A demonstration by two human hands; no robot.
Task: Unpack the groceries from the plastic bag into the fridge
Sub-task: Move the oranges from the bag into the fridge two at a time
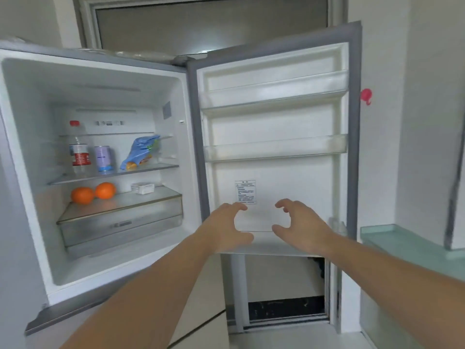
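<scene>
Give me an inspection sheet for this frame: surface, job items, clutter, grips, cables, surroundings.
Surface: fridge open, door swung right; glass shelf and drawer top carry goods.
Job items: bottle, can and blue bag on the shelf; two oranges touching and a small box on the drawer top. Plastic bag: not in view.
Clutter: door racks hold nothing seen.
Grips: left hand and right hand held out before the door, fingers curled, holding nothing.
Cables: nothing seen.
Surroundings: red hook on the wall, green counter at right.
</scene>
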